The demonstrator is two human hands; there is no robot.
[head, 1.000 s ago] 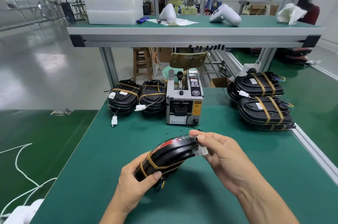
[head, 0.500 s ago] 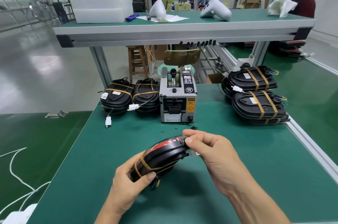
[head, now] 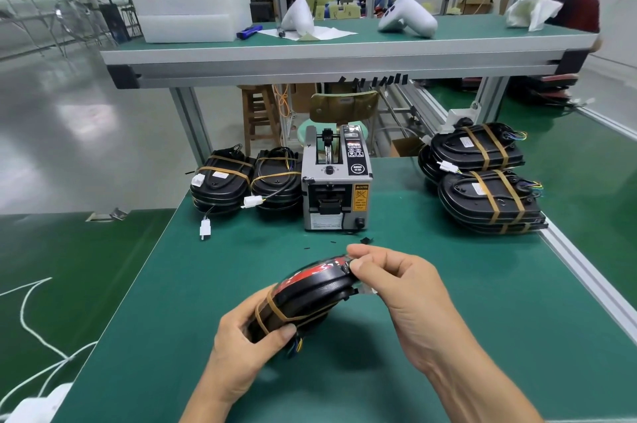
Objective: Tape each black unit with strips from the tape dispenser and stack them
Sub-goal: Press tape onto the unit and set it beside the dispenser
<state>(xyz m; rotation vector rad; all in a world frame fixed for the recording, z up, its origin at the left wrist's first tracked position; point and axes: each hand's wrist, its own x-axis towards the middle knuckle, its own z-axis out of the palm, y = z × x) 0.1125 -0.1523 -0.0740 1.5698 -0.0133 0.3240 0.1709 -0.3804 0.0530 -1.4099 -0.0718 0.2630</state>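
Head view: the left hand (head: pixel 241 346) grasps the near end of a black oval plastic unit (head: pixel 310 295), thumb curled over the brown tape band around it. The unit is held tilted on edge above the green bench mat (head: pixel 448 284), near the front centre, its red-and-white marked face turned upward. The right hand (head: pixel 410 288) pinches the far upper edge of the unit between thumb and forefinger; a small white connector (head: pixel 367 291) protrudes just beneath that grip.

Behind the hands stands the grey box-shaped tape dispenser (head: pixel 336 195), upright at the bench centre. Two stacks of black units bound with brown bands (head: pixel 248 181) sit just left of the dispenser, their white plugs trailing onto the mat. Two further banded stacks (head: pixel 482 177) lie at the right bench edge, well apart from the dispenser.
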